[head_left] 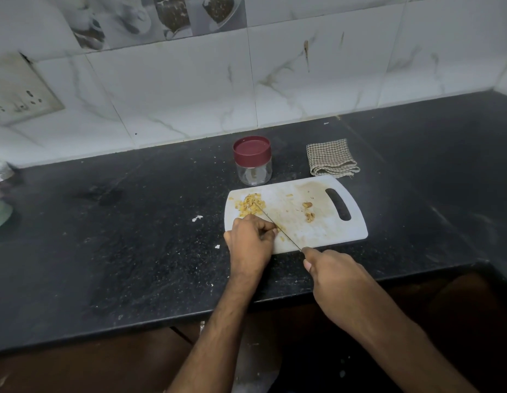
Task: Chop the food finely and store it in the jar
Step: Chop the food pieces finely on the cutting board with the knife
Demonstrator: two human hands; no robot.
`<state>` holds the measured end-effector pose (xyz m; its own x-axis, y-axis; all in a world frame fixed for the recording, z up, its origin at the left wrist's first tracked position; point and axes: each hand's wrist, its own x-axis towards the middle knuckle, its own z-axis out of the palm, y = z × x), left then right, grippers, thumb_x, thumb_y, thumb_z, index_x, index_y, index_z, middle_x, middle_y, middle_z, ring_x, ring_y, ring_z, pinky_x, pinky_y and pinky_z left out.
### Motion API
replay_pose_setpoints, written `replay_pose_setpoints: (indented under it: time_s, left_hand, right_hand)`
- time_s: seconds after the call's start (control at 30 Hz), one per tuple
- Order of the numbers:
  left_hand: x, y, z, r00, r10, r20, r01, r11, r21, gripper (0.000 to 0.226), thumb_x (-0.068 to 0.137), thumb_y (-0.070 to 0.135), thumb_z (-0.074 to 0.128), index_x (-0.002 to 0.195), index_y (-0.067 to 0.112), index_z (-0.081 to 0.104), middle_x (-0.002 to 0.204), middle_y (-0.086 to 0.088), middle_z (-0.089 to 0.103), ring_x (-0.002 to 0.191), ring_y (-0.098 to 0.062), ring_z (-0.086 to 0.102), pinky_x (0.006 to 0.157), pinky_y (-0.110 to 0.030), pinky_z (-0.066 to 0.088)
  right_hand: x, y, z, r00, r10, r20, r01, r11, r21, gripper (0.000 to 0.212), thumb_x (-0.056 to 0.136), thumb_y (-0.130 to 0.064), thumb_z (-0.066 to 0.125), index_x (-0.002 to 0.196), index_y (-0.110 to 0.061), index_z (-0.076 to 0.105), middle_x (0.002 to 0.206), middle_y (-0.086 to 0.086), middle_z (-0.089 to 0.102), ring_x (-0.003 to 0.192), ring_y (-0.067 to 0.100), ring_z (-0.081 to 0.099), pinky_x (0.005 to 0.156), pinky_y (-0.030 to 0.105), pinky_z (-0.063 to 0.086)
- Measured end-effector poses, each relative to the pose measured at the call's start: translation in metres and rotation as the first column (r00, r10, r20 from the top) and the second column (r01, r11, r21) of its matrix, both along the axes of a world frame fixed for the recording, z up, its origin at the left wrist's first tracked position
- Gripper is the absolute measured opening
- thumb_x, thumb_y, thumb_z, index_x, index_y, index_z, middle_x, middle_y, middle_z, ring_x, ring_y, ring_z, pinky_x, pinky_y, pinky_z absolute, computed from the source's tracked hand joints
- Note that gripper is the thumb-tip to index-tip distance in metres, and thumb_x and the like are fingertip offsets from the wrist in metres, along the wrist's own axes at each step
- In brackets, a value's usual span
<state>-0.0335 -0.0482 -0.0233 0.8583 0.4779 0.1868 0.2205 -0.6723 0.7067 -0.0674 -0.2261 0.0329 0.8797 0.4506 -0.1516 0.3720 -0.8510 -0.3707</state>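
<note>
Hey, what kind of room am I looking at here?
Most likely a home kitchen: a dark stone counter against a tiled wall, with a white cutting board of chopped food.

The white cutting board [326, 222] lies on the black countertop [133, 222]. The right hand [335, 275] grips the knife [277, 225], blade tip in the chopped yellow food [250, 207]. The left hand [250, 241], fingers curled, rests on the board's near-left corner beside the blade. The red-lidded jar [252, 161] and folded checked cloth [331, 158] sit behind the board.
</note>
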Motion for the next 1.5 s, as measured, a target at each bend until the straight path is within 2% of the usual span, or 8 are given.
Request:
replay_pose_setpoints:
  time_s: [0.27, 0.4, 0.57, 0.8, 0.97, 1.1, 1.33, 1.5]
  left_hand:
    - [-0.001, 0.000, 0.000, 1.000, 0.008, 0.020, -0.008, 1.000, -0.012, 0.002, 0.088, 0.026, 0.078, 0.087, 0.026, 0.080, 0.094, 0.017, 0.069, 0.100, -0.010, 0.059, 0.092, -0.033, 0.030]
    - [-0.001, 0.001, 0.000, 1.000, 0.002, 0.013, -0.002, 1.000, -0.024, 0.007, 0.087, 0.026, 0.078, 0.081, 0.027, 0.078, 0.082, 0.022, 0.062, 0.100, -0.013, 0.058, 0.088, -0.034, 0.027]
    - [-0.002, 0.000, 0.000, 1.000, 0.017, 0.023, -0.016, 1.000, -0.025, 0.004, 0.087, 0.028, 0.079, 0.083, 0.029, 0.078, 0.081, 0.026, 0.059, 0.102, -0.013, 0.059, 0.090, -0.036, 0.031]
    - [-0.001, 0.002, -0.002, 1.000, 0.017, 0.010, -0.017, 1.000, -0.024, 0.009, 0.087, 0.030, 0.078, 0.078, 0.030, 0.074, 0.086, 0.023, 0.063, 0.100, -0.012, 0.059, 0.092, -0.035, 0.028]
    - [0.000, 0.004, 0.000, 1.000, 0.005, 0.005, -0.005, 0.992, -0.129, 0.023, 0.083, 0.027, 0.082, 0.066, 0.037, 0.070, 0.077, 0.029, 0.064, 0.091, -0.004, 0.063, 0.105, -0.046, 0.042]
    - [-0.002, 0.005, 0.000, 1.000, 0.015, 0.027, -0.011, 0.987, -0.158, 0.032, 0.081, 0.026, 0.084, 0.060, 0.042, 0.066, 0.076, 0.030, 0.065, 0.089, -0.004, 0.065, 0.099, -0.048, 0.050]
    - [0.000, 0.005, -0.002, 1.000, 0.024, 0.018, -0.021, 0.992, -0.125, 0.033, 0.081, 0.025, 0.082, 0.058, 0.041, 0.064, 0.077, 0.025, 0.066, 0.087, -0.006, 0.065, 0.102, -0.048, 0.046]
    - [0.000, 0.006, 0.002, 1.000, 0.006, -0.025, -0.009, 0.995, -0.103, 0.029, 0.082, 0.026, 0.082, 0.059, 0.034, 0.065, 0.077, 0.022, 0.067, 0.089, -0.008, 0.065, 0.104, -0.046, 0.042]
  right_hand:
    - [0.006, 0.008, -0.002, 1.000, -0.009, -0.024, 0.008, 0.999, -0.040, 0.026, 0.104, -0.014, 0.039, 0.126, -0.024, 0.049, 0.086, -0.008, 0.044, 0.084, 0.013, 0.052, 0.071, 0.032, 0.044]
    - [0.009, 0.014, -0.001, 1.000, 0.017, -0.014, -0.018, 0.997, -0.072, 0.027, 0.103, -0.011, 0.039, 0.127, -0.021, 0.046, 0.092, -0.003, 0.043, 0.086, 0.017, 0.050, 0.070, 0.033, 0.041]
    - [0.006, 0.002, -0.002, 0.999, 0.015, -0.033, -0.016, 0.999, -0.031, 0.031, 0.106, -0.018, 0.037, 0.134, -0.026, 0.046, 0.094, -0.005, 0.046, 0.090, 0.016, 0.053, 0.081, 0.037, 0.051]
    - [-0.006, -0.015, 0.005, 1.000, 0.017, -0.021, -0.017, 1.000, 0.015, 0.031, 0.109, -0.028, 0.031, 0.135, -0.028, 0.048, 0.096, -0.007, 0.051, 0.091, 0.013, 0.055, 0.083, 0.036, 0.053]
    - [0.000, -0.013, 0.009, 0.998, 0.026, -0.051, -0.025, 1.000, 0.005, 0.026, 0.107, -0.022, 0.036, 0.129, -0.026, 0.050, 0.098, -0.004, 0.056, 0.093, 0.015, 0.058, 0.086, 0.039, 0.054]
    - [0.004, -0.010, 0.010, 0.997, 0.027, -0.072, -0.029, 0.999, -0.038, 0.022, 0.105, -0.016, 0.039, 0.122, -0.024, 0.051, 0.094, -0.004, 0.054, 0.091, 0.014, 0.058, 0.084, 0.037, 0.055]
    - [-0.006, -0.005, -0.004, 0.997, 0.016, 0.081, -0.014, 1.000, -0.020, 0.032, 0.103, -0.013, 0.038, 0.130, -0.027, 0.048, 0.083, -0.009, 0.040, 0.081, 0.014, 0.052, 0.070, 0.030, 0.047]
    - [0.000, 0.007, -0.009, 0.998, -0.007, 0.063, 0.009, 1.000, -0.026, 0.033, 0.098, -0.004, 0.040, 0.123, -0.026, 0.046, 0.082, -0.009, 0.037, 0.076, 0.011, 0.045, 0.064, 0.028, 0.037]
